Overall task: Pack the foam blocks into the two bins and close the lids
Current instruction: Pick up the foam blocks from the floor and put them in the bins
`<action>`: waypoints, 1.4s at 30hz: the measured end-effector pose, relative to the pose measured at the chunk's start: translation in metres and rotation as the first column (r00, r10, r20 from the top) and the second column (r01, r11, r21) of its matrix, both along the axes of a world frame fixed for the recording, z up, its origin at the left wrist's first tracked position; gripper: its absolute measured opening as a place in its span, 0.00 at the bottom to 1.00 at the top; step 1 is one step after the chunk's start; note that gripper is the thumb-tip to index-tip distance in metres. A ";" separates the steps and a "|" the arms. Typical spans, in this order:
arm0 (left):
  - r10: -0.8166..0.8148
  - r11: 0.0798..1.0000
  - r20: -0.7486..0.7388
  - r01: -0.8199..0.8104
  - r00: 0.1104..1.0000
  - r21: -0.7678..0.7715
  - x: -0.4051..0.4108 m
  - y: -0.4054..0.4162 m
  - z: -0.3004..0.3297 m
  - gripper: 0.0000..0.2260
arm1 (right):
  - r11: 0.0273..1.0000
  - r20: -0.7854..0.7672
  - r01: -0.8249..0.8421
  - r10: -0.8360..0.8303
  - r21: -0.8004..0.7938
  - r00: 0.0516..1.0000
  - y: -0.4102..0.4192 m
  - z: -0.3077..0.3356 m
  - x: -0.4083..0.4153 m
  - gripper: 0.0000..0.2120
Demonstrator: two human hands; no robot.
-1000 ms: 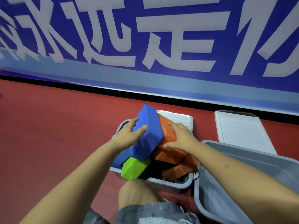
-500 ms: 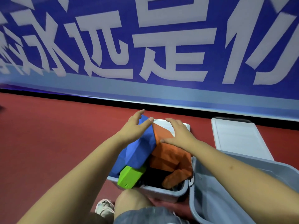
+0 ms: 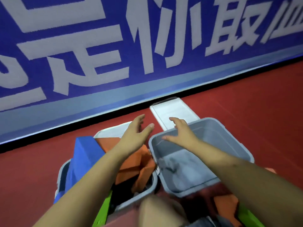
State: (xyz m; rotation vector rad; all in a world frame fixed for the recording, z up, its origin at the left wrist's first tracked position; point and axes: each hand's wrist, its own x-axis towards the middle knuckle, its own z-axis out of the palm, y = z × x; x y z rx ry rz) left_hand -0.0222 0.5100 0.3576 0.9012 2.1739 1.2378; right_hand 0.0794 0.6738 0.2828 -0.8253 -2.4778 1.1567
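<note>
A grey bin (image 3: 63, 174) on the left is heaped with foam: a tall blue block (image 3: 83, 154), orange blocks (image 3: 131, 163) and a green block (image 3: 105, 208) at its near edge. Beside it on the right stands a second grey bin (image 3: 236, 138), with no blocks inside. My left hand (image 3: 136, 133) hovers open above the far end of the full bin, holding nothing. My right hand (image 3: 182, 133) is spread open over the far left corner of the right bin. A white lid (image 3: 170, 110) lies on the floor beyond the right bin; another white lid (image 3: 111, 131) shows behind the left bin.
The bins sit on a red floor (image 3: 29, 169) next to a blue banner wall (image 3: 114, 46) with white characters. My knee (image 3: 157, 210) is in front of the bins. An orange block (image 3: 226, 205) and a green block (image 3: 249, 217) lie on the floor near the right bin.
Both hands let go of the blue and orange blocks and lifted away, the right one moving over the right bin. The view has swung to the right.
</note>
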 end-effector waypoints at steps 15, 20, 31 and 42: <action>-0.234 0.903 0.529 0.384 0.816 -0.192 0.214 0.173 -0.134 0.17 | 0.726 0.239 0.686 -0.661 -0.031 0.711 0.096 -0.170 0.294 0.30; -0.119 0.872 0.654 0.393 0.747 -0.290 0.258 0.197 -0.196 0.08 | 0.477 0.404 0.851 -0.750 -0.220 0.524 0.074 -0.233 0.330 0.26; 0.034 0.847 0.770 0.391 0.637 -0.361 0.275 0.191 -0.263 0.06 | -0.385 0.617 0.728 -0.784 -0.567 0.066 0.102 -0.301 0.338 0.49; 0.031 0.839 0.795 0.417 0.605 -0.350 0.270 0.184 -0.268 0.07 | -0.403 0.408 0.586 -0.903 -0.703 -0.131 0.100 -0.303 0.325 0.38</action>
